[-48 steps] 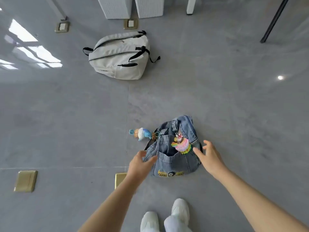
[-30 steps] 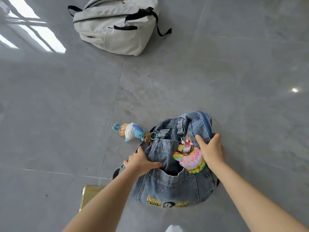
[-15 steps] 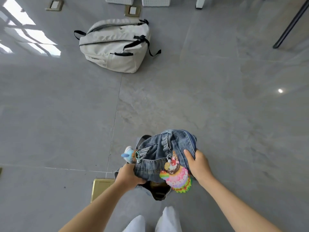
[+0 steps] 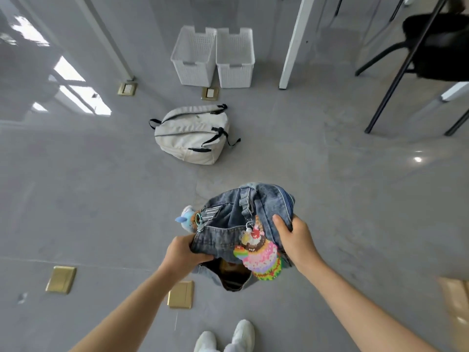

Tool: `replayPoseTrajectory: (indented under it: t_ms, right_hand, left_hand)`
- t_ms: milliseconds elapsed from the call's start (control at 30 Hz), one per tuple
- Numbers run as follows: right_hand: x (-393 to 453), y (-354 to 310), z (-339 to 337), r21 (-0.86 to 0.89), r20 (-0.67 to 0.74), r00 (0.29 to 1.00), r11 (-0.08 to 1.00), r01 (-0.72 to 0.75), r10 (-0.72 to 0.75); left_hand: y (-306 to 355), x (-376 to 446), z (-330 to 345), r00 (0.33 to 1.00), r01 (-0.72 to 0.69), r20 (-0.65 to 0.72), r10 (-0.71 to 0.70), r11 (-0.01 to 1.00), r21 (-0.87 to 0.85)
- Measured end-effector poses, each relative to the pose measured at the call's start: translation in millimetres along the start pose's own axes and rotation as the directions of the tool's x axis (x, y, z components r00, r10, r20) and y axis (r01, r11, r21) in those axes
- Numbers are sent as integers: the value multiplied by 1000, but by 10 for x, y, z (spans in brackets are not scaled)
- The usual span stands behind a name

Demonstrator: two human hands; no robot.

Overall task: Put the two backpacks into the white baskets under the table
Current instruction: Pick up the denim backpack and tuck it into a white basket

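above the grey floor (image 4: 101,199), near the person's white shoes (image 4: 225,337), the denim backpack (image 4: 256,207) is hanging between both hands: the left hand (image 4: 181,252) is pinching its front pocket edge, the right hand (image 4: 295,240) is clutching its side (a rainbow bead charm (image 4: 261,257) is dangling between them). farther off, the beige backpack (image 4: 193,134) is lying just before two white baskets (image 4: 215,57) standing beside a white table leg (image 4: 291,44).

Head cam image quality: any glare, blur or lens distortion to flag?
Head view: window glare on the glossy grey floor at left, plus a small light spot at right; fisheye bends the white table leg; black chair at the right edge is smeared; blue denim backpack and white plastic baskets stay sharp.
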State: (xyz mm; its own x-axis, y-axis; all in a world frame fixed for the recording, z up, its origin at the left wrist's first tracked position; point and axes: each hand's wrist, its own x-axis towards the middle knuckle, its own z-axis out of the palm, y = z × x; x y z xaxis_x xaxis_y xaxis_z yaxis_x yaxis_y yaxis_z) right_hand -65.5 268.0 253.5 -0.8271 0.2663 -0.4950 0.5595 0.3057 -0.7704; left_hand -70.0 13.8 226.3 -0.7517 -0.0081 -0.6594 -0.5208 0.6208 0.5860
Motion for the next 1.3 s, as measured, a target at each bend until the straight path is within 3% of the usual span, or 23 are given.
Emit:
replayPoseTrajectory:
  t_ms: [233, 467, 933, 1133, 1300]
  right_hand:
    - [-85, -1356, -506, 34, -12, 993, 992, 121, -121]
    - [377, -2410, -899, 76, -50, 987, 984, 159, -155]
    - [2409, -3768, -1548, 203, -72, 995, 978, -52, 68]
    - [3570, -4104, -1764, 225, 23, 975, 949, -220, 221]
    - [4378, -4430, -1831, 136, 94, 956, 947, -289, 279]
  left_hand:
    - [1201, -386, -760, 983, -128, -151, 102, 977, -171]
    - [2132, -62, -1379, 958, -245, -199, 208, 952, -185]
    - [3919, 1522, -2165, 889, -413, -241, 389, 909, -55]
    - [4532, 2306, -2328, 861, -439, -269, 432, 898, 37]
    - [4915, 2855, -2469, 878, -413, -250, 407, 910, 32]
